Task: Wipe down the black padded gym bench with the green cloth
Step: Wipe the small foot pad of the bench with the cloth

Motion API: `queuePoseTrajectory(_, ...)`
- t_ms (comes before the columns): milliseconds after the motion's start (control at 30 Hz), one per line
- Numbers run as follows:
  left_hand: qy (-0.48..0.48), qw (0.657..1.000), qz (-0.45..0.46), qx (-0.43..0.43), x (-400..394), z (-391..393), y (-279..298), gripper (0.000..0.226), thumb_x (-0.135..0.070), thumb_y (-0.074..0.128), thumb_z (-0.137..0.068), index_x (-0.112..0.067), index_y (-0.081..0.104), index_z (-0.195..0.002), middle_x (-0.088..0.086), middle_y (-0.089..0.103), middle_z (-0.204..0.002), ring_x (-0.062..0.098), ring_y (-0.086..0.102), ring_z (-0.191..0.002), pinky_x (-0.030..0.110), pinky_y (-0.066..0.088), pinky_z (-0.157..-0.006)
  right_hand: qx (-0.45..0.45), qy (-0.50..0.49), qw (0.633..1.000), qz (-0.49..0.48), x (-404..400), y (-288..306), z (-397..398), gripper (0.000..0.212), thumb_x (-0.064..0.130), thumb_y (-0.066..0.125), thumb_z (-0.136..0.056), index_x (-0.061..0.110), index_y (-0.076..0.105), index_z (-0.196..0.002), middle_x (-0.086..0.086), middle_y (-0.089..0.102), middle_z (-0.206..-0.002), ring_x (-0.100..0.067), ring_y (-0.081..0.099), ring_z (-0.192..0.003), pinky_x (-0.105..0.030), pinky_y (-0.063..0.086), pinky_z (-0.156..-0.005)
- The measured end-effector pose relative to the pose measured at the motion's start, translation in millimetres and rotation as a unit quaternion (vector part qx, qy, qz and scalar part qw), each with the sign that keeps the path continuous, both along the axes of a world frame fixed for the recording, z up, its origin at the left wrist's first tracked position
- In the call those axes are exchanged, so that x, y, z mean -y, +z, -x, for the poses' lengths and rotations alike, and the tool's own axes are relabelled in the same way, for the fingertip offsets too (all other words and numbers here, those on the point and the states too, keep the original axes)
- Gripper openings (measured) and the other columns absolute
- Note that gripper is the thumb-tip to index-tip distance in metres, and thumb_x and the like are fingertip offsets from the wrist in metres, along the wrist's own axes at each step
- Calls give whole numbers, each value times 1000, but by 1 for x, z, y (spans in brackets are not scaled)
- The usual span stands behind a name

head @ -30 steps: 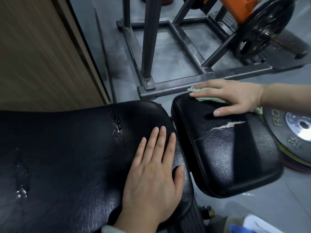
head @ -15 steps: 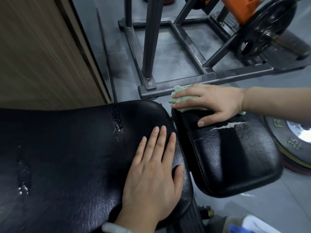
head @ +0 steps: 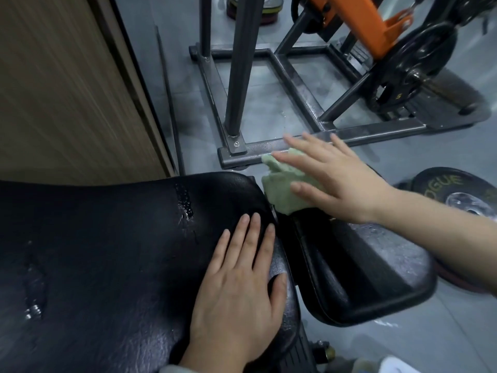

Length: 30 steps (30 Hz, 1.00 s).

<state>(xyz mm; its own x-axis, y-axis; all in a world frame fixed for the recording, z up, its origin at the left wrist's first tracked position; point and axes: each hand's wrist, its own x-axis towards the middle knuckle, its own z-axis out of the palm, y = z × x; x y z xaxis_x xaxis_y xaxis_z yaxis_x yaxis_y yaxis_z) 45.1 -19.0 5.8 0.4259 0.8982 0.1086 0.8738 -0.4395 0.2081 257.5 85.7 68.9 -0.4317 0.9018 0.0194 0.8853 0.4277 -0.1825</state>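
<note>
A wood-grain wall panel point(head: 67, 90) fills the upper left; a dark steel rack frame point(head: 269, 150) stands on the grey tiled floor point(head: 443, 332); an orange bracket point(head: 357, 22) rises above a black weight plate point(head: 419, 57); a Rogue bumper plate point(head: 441, 184) lies flat at right.

Black padded tabletop point(head: 113, 254) under the left hand's fingers point(head: 250, 232): grained, glossy vinyl, cracked and torn just beyond the fingertips. Seat pad point(head: 363, 278): same pebbled vinyl with a dull sheen. Green cloth point(head: 279, 189) beneath the right hand's fingers point(head: 304, 160): soft, matt, nubby fabric. Rack frame point(head: 269, 150) past those fingers: scuffed grey painted metal. Wall panel point(head: 67, 90): matt wood grain.
</note>
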Motion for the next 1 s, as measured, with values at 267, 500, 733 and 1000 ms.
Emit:
queuePoseTrajectory(267,-3,1000,-8,0,0,1,-2,63,-44,38,-90,-9,49,-141,11,36,-153,23,28,-144,42,22,-110,36,-338,937,83,34,-27,66,59,66,8,-92,51,4,-149,8,-6,-163,-40,-17,-145,-70,-12,-106)
queuePoseTrajectory(500,-5,1000,-24,5,0,1,-2,62,-44,37,-92,-9,45,-143,11,37,-152,23,32,-143,42,23,-110,-18,-207,978,11,54,-36,17,62,72,9,-86,56,25,-144,10,21,-160,-28,1,-149,-59,-13,-112)
queuePoseTrajectory(733,-5,1000,-25,6,0,1,-4,63,-45,36,-92,-9,45,-143,11,37,-153,24,32,-143,43,24,-109,-140,-273,949,72,48,-3,-3,44,64,28,-93,50,56,-125,14,29,-154,-15,-1,-149,-47,-15,-114)
queuePoseTrajectory(1000,-5,999,-34,9,0,0,-3,63,-44,36,-91,-8,47,-142,12,39,-151,25,34,-142,44,26,-109,-30,-407,912,47,47,-34,40,62,60,20,-96,35,17,-153,-7,-10,-163,-38,-24,-143,-55,-7,-116)
